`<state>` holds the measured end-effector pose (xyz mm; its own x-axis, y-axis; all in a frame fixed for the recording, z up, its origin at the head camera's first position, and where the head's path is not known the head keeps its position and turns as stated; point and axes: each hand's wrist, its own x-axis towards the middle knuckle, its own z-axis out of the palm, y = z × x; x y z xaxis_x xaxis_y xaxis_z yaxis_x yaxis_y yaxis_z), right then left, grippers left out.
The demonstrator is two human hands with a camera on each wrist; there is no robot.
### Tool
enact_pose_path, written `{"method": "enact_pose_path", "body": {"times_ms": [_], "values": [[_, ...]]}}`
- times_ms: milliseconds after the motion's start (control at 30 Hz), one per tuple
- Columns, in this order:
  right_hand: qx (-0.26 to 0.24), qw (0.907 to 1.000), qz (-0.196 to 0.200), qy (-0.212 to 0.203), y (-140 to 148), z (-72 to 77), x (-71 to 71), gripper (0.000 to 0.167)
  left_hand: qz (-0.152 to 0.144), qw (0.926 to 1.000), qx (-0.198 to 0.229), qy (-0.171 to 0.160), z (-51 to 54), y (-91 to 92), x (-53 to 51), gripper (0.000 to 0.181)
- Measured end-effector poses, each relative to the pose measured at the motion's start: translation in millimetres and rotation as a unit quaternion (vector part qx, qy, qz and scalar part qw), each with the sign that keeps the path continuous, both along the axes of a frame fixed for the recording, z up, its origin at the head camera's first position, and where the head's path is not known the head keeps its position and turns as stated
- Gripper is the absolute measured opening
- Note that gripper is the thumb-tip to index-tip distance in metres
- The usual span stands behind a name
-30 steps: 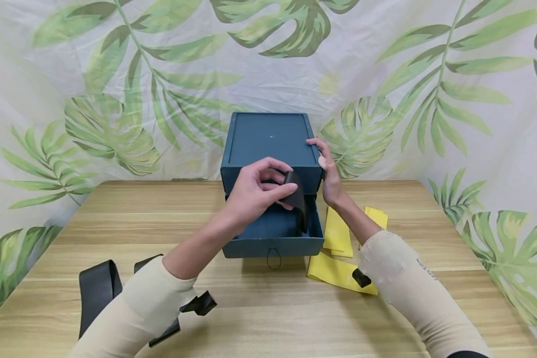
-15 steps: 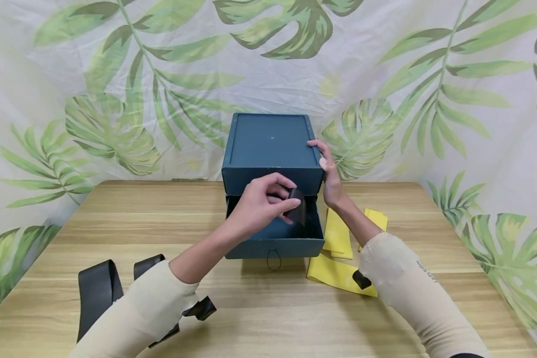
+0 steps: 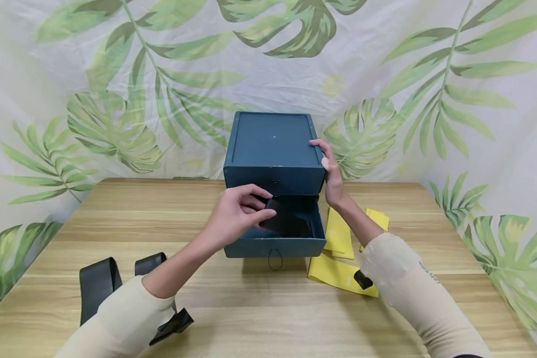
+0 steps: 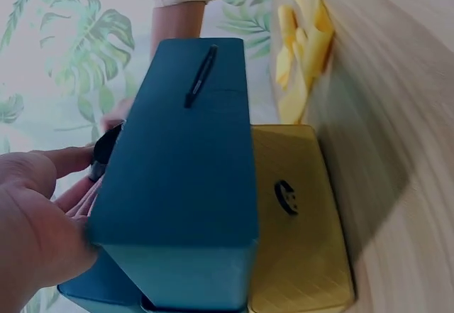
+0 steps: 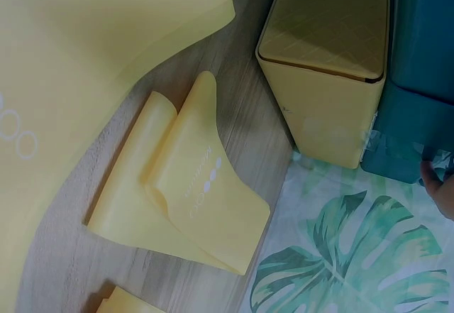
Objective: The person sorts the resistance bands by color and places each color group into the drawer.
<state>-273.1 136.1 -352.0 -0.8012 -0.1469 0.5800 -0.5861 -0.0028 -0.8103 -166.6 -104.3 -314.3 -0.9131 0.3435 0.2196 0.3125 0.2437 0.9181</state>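
Note:
My left hand (image 3: 234, 214) pinches one end of a black resistance band (image 3: 291, 224) between thumb and fingers. The rest of the band lies down inside the pulled-out blue drawer (image 3: 275, 248). In the left wrist view the hand is beside the drawer, with a bit of the black band (image 4: 106, 146) at the fingertips. My right hand (image 3: 334, 178) grips the right side of the blue drawer box (image 3: 273, 139), with fingers over its top edge. Only part of that hand shows at the right edge of the right wrist view.
Yellow resistance bands (image 3: 338, 233) lie to the right of the box, one printed "Medium" (image 5: 206, 178). Black bands (image 3: 98, 286) lie at the table's left. Beneath the blue drawer is a yellow drawer (image 4: 301, 245). A leaf-print cloth (image 3: 183, 74) hangs behind the table.
My left hand has come down and shifted left. The black band, which hung above the drawer, now lies mostly inside it. My right hand keeps its place on the box.

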Motion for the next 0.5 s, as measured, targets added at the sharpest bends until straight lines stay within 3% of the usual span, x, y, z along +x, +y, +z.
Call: {"method": "enact_pose_path", "body": {"times_ms": [233, 367, 500], "values": [[-0.005, 1.0000, 0.000, -0.001, 0.6, -1.0, -0.3, 0.062, -0.012, 0.9989, -0.016, -0.042, -9.6, -11.8, -6.3, 0.025], [0.000, 1.0000, -0.002, -0.002, 0.3, -0.6, 0.3, 0.062, -0.026, 0.9963, -0.020, -0.079, -9.4, -18.3, -10.9, 0.026], [0.002, 1.0000, -0.003, -0.003, 0.0, -0.1, 0.4, 0.062, -0.042, 0.9945, -0.032, -0.091, -7.6, -22.3, -15.1, 0.025]]}}
